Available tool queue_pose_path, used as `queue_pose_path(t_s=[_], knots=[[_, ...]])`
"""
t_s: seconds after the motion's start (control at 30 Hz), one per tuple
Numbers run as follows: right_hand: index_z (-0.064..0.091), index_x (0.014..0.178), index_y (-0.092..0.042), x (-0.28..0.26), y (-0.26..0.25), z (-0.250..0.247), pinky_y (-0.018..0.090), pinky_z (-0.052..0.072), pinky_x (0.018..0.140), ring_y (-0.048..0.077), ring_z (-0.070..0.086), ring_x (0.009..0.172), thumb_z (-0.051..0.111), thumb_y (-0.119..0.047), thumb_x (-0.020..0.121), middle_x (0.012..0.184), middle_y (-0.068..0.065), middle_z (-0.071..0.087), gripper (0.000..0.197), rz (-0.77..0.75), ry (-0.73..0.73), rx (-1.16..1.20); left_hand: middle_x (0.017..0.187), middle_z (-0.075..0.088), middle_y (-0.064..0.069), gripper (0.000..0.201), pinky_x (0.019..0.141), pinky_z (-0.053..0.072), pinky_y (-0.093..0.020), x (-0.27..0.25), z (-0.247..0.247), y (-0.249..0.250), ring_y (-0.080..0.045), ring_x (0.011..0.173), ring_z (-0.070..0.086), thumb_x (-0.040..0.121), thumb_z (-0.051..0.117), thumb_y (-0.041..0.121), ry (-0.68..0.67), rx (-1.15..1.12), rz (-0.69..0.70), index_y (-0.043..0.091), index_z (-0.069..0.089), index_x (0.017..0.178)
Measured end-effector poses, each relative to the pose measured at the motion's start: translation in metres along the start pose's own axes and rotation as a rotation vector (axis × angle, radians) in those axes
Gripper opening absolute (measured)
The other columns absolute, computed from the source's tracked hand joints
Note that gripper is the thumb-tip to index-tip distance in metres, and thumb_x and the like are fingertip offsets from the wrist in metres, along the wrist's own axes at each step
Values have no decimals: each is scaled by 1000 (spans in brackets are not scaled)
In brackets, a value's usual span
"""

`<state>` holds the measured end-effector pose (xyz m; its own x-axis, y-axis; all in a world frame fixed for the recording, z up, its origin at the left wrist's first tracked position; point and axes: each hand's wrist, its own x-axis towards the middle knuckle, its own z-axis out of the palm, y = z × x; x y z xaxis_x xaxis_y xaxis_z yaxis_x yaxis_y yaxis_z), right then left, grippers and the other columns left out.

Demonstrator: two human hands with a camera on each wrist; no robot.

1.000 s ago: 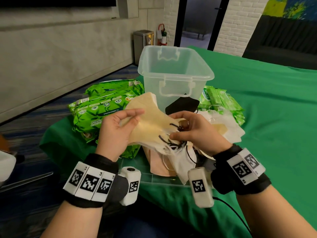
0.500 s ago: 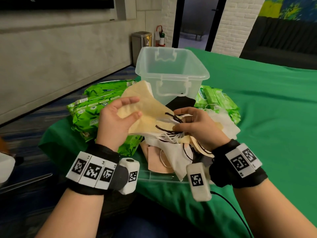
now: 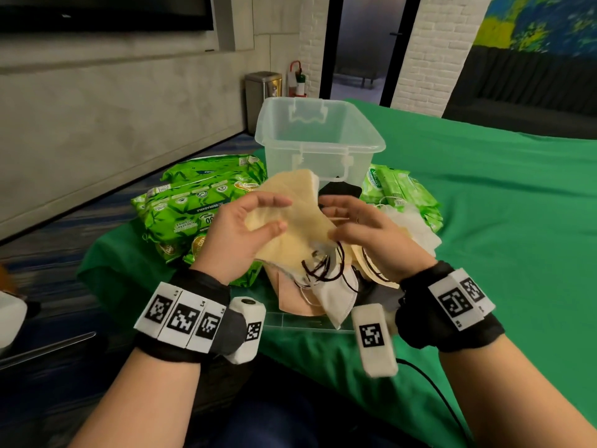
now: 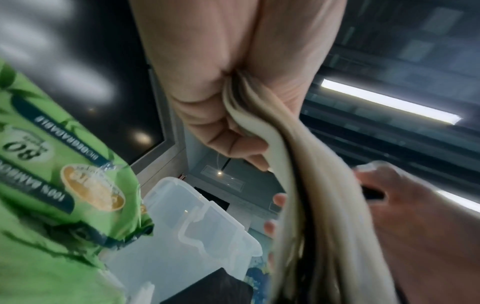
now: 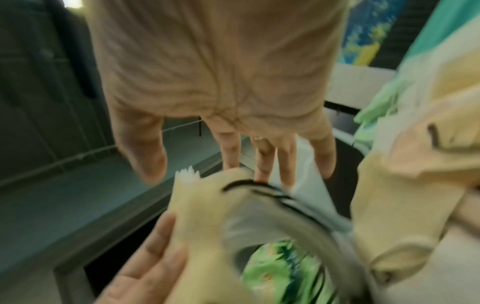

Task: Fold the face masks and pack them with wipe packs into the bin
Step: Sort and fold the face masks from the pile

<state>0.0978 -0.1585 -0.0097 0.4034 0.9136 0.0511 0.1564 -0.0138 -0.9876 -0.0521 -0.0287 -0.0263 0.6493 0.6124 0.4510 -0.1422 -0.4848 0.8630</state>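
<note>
My left hand (image 3: 282, 215) grips a stack of pale yellow face masks (image 3: 300, 231) and holds it up in front of the clear plastic bin (image 3: 378, 147). The left wrist view shows the stack (image 4: 311, 205) running out of my curled left hand (image 4: 246, 144). My right hand (image 3: 329, 218) is against the stack's right edge, fingers straight in the right wrist view (image 5: 233, 160). Black ear loops (image 3: 323, 270) dangle under the stack. Green wipe packs lie left (image 3: 190, 215) and right (image 3: 397, 189) of the bin.
More masks are piled under my hands on the green cloth (image 3: 484, 221): a white mask (image 3: 336, 295), a pink mask (image 3: 290, 295), and a black mask (image 3: 339, 190) by the bin. The table corner is close to me, with floor to the left.
My right hand has let go of the black ear loops and straightened its fingers; the loops now hang free. The yellow stack has been turned and raised slightly in my left hand.
</note>
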Motion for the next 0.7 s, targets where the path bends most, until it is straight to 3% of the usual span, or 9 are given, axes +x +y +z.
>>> queue_pose_path(t_s=[0.07,0.17,0.3,0.37,0.43,0.5,0.57,0.7], knots=[[58,113,-18,2,-6,6,17,48,73,7,62,92,56,-19,66,109,1,64,47,-16,4,120,90,65,33,31,93,38,-10,-2,2,3,13,97,56,82,66,1,-104,3,9,31,64,89],[58,110,-6,6,-8,20,23,53,71,13,64,83,61,-8,78,97,5,67,33,-60,-20,104,100,65,24,25,95,44,-26,-2,4,3,1,102,57,84,59,16,-88,-58,16,37,63,96],[59,110,-1,12,-5,27,29,55,72,17,66,80,55,5,86,96,10,68,25,-106,132,188,95,59,8,26,81,45,-20,-5,10,1,0,86,57,95,47,8,288,-246,-14,29,53,108],[56,116,2,15,-4,30,29,55,73,19,65,85,53,6,87,102,13,66,29,-129,207,248,100,59,3,20,80,45,-23,-8,17,-1,-5,88,56,99,41,11,385,-370,-108,23,50,113],[52,121,2,17,-1,36,29,55,76,19,64,91,52,6,88,106,12,64,34,-134,228,246,118,59,-4,25,90,46,-34,-10,25,-2,-16,103,58,97,43,24,353,-479,-201,22,46,122],[49,123,0,17,1,42,27,55,79,17,63,94,52,5,88,109,10,64,36,-127,219,211,130,54,-7,36,103,42,-44,-10,29,1,-22,118,54,87,45,37,313,-455,-223,31,44,123],[47,125,-2,16,3,42,26,55,78,15,64,92,53,4,88,109,8,64,37,-114,197,208,135,50,-7,35,107,37,-47,-9,29,3,-22,124,50,82,43,38,303,-414,-196,38,42,117],[47,124,-5,17,4,39,26,55,72,12,66,85,52,6,88,101,4,65,38,-105,151,202,140,45,-8,36,109,35,-49,-11,28,1,-22,127,46,84,45,31,233,-398,-188,39,39,118]])
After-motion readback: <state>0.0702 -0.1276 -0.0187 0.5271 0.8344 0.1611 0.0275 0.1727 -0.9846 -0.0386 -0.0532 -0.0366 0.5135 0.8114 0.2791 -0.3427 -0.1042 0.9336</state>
